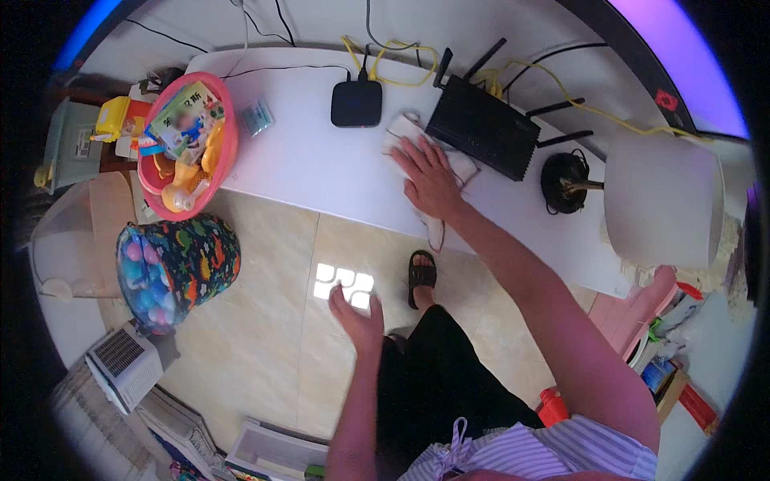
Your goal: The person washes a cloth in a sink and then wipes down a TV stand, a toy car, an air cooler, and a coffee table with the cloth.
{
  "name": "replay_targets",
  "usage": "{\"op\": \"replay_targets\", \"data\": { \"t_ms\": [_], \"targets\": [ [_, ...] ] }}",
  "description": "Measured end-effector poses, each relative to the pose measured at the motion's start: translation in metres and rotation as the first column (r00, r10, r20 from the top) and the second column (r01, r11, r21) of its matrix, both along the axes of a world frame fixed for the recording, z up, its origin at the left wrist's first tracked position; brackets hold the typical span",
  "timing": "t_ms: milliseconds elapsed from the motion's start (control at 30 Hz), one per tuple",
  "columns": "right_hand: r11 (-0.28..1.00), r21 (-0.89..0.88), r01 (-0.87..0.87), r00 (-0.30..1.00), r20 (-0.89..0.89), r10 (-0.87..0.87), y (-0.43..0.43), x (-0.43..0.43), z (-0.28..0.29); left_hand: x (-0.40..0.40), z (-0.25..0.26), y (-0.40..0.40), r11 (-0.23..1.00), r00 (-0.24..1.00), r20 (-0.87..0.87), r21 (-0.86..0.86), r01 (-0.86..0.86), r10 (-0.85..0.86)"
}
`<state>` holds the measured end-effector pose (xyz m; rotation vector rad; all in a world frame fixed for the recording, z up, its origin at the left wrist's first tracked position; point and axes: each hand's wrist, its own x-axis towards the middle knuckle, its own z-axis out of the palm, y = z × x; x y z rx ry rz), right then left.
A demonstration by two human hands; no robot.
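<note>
My right hand (426, 176) lies flat, fingers slightly spread, on a white cloth (400, 128) on the white tabletop (286, 153). One corner of the cloth hangs over the table's front edge. Just right of the cloth sits a black router (484, 128) with several antennas. A small black set-top box (357, 103) lies beyond my fingers to the left, with cables plugged into its back. My left hand (359, 318) hangs in the air over the tiled floor, holding nothing, with thumb and fingers apart.
A pink basin (225, 150) of toys and a small packet (257, 117) are at the table's left. Toward the right stands a lamp with a white shade (662, 198) and black base (564, 183). A dinosaur-print ball bag (198, 264) stands on the floor. Yellow cables (601, 119) run along the wall.
</note>
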<state>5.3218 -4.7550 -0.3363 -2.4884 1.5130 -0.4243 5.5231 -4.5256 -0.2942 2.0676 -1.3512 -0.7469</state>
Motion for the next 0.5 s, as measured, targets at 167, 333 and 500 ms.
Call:
{"op": "replay_targets", "data": {
  "t_ms": [167, 333, 500],
  "targets": [
    [0.977, 0.062, 0.202, 0.979, 0.007, -0.203, 0.018, 0.022, 0.007, -0.008, 0.001, -0.277, 0.972, 0.952, 0.304, -0.206, 0.112, -0.045],
    [0.98, 0.103, 0.17, 0.985, -0.021, -0.169, 0.027, 0.025, 0.001, -0.033, -0.012, -0.361, 0.958, 0.832, 0.495, 0.246, 0.144, -0.252],
    [0.973, 0.023, 0.231, 0.973, -0.018, -0.231, -0.028, 0.059, -0.003, -0.02, 0.003, -0.388, 0.954, 0.877, 0.378, 0.074, 0.291, -0.297]
  ]
}}
